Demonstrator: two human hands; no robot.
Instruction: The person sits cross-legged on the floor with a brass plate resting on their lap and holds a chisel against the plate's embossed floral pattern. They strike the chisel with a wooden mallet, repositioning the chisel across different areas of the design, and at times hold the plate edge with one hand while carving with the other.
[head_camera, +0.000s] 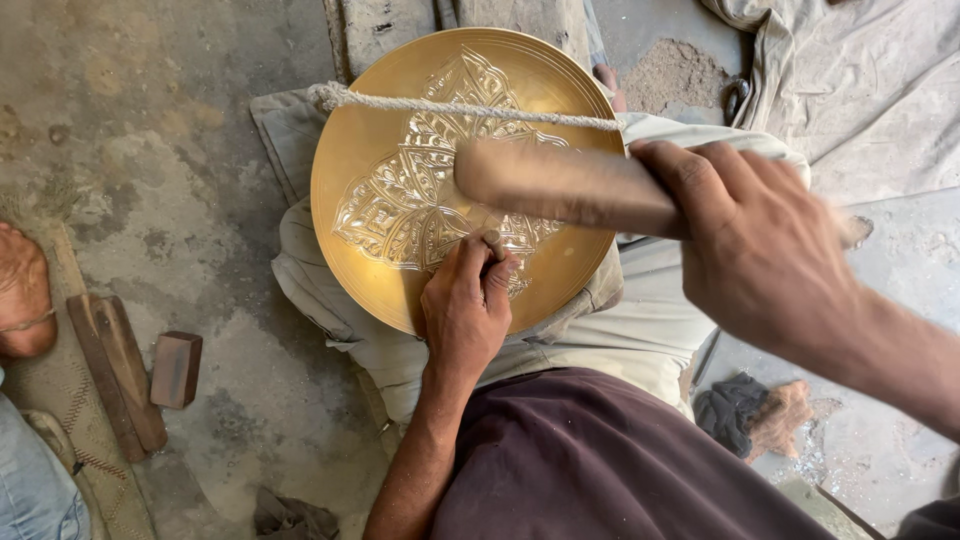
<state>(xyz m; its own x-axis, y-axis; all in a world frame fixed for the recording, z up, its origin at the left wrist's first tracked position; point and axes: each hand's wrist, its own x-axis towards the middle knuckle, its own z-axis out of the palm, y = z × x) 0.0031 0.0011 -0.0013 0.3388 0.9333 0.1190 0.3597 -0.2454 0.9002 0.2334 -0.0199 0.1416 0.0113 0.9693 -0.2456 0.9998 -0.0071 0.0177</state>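
Observation:
A round brass plate (365, 160) with an engraved shiny leaf pattern rests tilted on my lap over beige cloth. A twisted rope (470, 108) runs across its upper part. My left hand (465, 310) rests on the plate's lower part, fingers pinched on a small chisel whose tip is hidden. My right hand (765, 250) is raised over the plate, closed around a wooden mallet (560, 185) that points left above the engraving.
Concrete floor lies all around. At left are a wooden bar (115, 370), a small brown block (176, 369) and another person's bare foot (22, 290). A dark rag (735, 410) lies at right, sand (675, 72) and beige cloth (860, 80) at the top right.

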